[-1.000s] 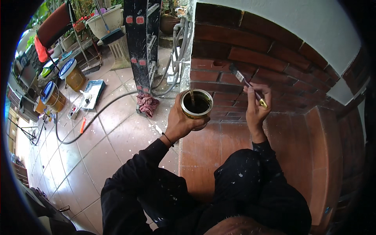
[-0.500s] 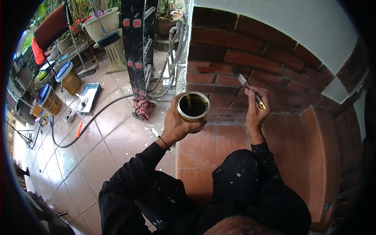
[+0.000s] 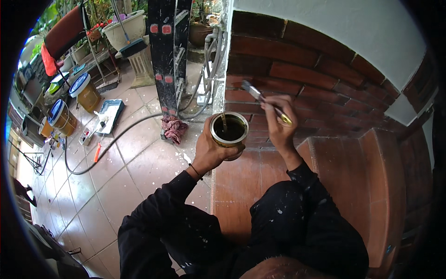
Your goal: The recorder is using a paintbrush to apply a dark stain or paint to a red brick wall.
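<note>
My left hand (image 3: 209,149) is wrapped round an open metal can (image 3: 230,138) of dark liquid, held upright in front of me. A thin stick (image 3: 224,122) stands in the liquid and leans on the can's far rim. In my right hand (image 3: 280,122) is a paintbrush (image 3: 253,91), gripped by its handle, whose yellow end pokes out behind the fingers. The bristles point up and left, at or close to the red-brown brick wall (image 3: 297,76); I cannot tell whether they touch it. Bricks higher up look darker and glossier than the lower ones.
Terracotta steps (image 3: 237,186) lie beneath me and rise to the right. A paint-spattered black ladder (image 3: 166,56) stands ahead on the left, with a crumpled rag (image 3: 173,129) at its foot. Buckets (image 3: 62,118), a paint tray (image 3: 111,116) and a hose (image 3: 118,135) are on the floor tiles.
My right hand has carried the paintbrush leftward along the brick wall, toward its white edge. The can in my left hand has stayed nearly in place.
</note>
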Motion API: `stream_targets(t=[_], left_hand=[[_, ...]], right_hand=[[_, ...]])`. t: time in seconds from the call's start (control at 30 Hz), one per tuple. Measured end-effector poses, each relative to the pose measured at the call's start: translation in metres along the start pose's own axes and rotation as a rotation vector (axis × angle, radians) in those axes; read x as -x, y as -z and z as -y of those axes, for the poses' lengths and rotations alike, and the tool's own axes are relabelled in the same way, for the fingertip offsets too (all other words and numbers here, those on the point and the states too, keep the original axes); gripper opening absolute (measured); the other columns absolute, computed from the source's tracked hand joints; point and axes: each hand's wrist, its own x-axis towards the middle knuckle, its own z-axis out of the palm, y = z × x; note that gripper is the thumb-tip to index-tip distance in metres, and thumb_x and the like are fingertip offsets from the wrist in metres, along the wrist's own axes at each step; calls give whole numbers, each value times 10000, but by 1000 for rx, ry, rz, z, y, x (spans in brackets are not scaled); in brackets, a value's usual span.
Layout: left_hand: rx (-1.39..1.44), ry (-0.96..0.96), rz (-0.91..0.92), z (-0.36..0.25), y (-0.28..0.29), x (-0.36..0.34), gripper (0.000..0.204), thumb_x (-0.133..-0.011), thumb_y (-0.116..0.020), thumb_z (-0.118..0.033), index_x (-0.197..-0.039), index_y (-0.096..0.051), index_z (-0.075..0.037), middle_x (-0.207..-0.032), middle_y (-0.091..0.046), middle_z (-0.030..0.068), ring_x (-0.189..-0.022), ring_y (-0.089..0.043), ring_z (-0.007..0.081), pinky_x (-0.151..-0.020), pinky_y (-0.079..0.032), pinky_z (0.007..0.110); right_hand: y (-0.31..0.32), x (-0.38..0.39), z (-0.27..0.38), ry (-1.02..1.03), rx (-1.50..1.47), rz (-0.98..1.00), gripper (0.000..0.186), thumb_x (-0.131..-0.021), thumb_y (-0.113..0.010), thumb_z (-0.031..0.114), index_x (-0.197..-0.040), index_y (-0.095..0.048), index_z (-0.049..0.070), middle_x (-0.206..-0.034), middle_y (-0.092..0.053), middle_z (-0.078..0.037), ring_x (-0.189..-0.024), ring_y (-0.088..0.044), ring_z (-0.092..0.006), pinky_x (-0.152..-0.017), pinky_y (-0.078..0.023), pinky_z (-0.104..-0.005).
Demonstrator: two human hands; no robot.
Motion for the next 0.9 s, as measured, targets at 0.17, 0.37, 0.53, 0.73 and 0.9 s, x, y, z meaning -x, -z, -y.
stream_targets(t=[0.17,0.37,0.53,0.73,0.9], left_hand=[[-5,-13,-18,2,0,-1,1031,-687,-1003,-401,-1478,-454,-32,-1333,-696,190,-1222,-715,349,-1031,-569,434],[59,91,-1,-3,8,3,1051,-658,-1014,-337,-1499,-465,-27,-1402,-655,153,-1320,-651,282,-1147,-494,400],[-13,-9,-54,10,11,5,1045,-680,-1013,-419,-1478,-460,-30,-1330,-700,186,-1221,-715,343,-1044,-559,430],[0,-6,-64,6,13,5,1033,-687,-1011,-429,-1464,-465,-23,-1335,-699,189,-1211,-719,341,-1040,-560,426],[22,71,-31,-4,15,7,1055,-666,-1016,-381,-1491,-469,-14,-1379,-665,156,-1288,-669,290,-1137,-498,402]], right_hand=[[-17,8,-7,-63,-51,82,96,-1022,-685,-25,-1102,-737,-15,-1133,-658,-88,-1002,-680,-168,-844,-571,-290],[-30,2,3,53,26,98,144,-1009,-685,-57,-1125,-755,-8,-1130,-663,-89,-998,-696,-172,-815,-574,-282],[-30,15,8,-40,-14,8,135,-1010,-677,-60,-1120,-744,-17,-1116,-656,-91,-1009,-692,-179,-831,-568,-284],[-33,10,1,-2,84,55,108,-1039,-650,-43,-1112,-728,-28,-1120,-641,-93,-996,-686,-171,-853,-571,-284],[-37,0,12,128,120,22,121,-1023,-672,-45,-1116,-743,-13,-1109,-642,-95,-997,-681,-185,-843,-557,-299]])
